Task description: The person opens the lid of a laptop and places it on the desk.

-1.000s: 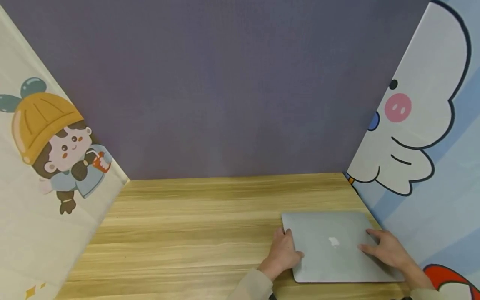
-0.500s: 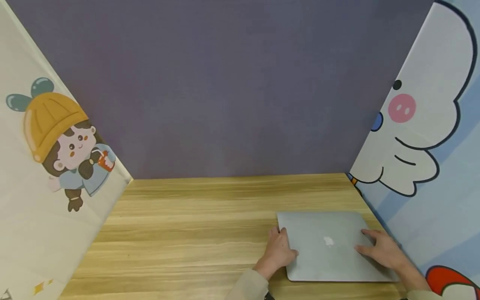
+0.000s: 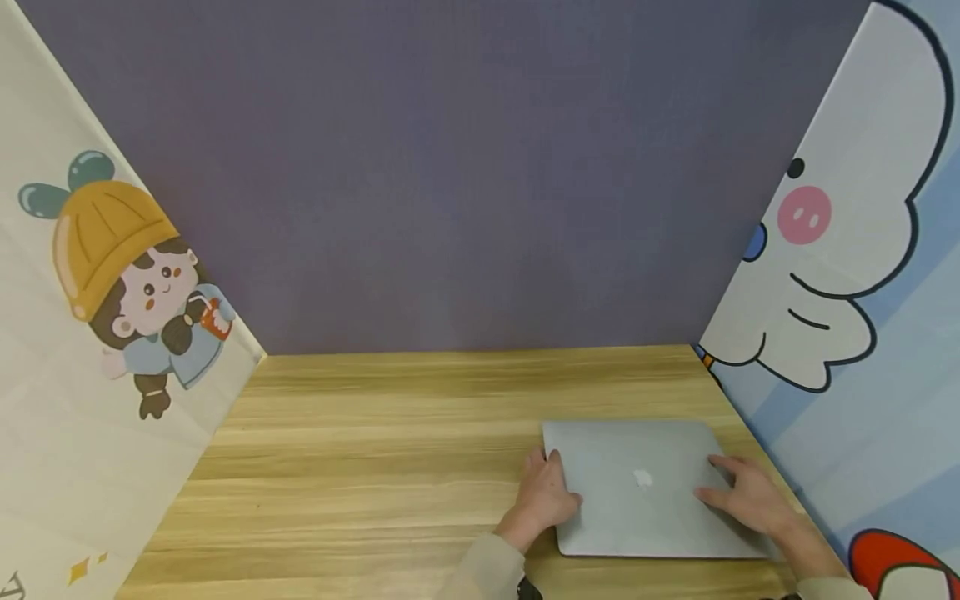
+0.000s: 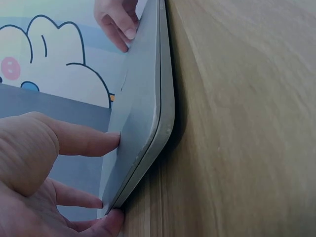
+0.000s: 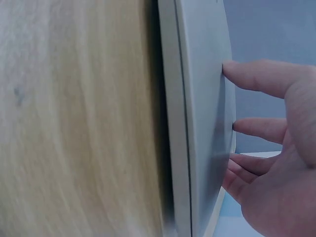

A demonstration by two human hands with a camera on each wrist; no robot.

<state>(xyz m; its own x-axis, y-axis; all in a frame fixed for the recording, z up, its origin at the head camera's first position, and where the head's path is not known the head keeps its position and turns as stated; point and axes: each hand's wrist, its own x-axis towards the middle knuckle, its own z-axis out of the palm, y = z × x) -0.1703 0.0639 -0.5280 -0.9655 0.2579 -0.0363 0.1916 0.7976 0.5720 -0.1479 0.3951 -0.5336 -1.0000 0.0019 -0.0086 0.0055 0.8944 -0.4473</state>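
A closed silver laptop (image 3: 637, 521) with a white apple logo lies flat on the wooden table, towards its right side. My left hand (image 3: 542, 493) grips its left edge. In the left wrist view the thumb and a finger touch the lid (image 4: 136, 106), while other fingertips reach the edge at the corner. At the opposite side, my right hand (image 3: 750, 498) holds the right part of the laptop. Its thumb and index fingertip rest on the lid in the right wrist view, and its other fingers (image 5: 247, 165) go down past the far edge, partly hidden.
Bare wooden tabletop (image 3: 360, 467) stretches to the left of the laptop. A dark grey panel (image 3: 480, 183) stands along the back. Cartoon-printed side walls close in the left (image 3: 60, 467) and right (image 3: 885, 433), the right one near my right hand.
The laptop has slid a little to the left along the table, both hands moving with it and keeping their hold. The head view has shifted slightly.
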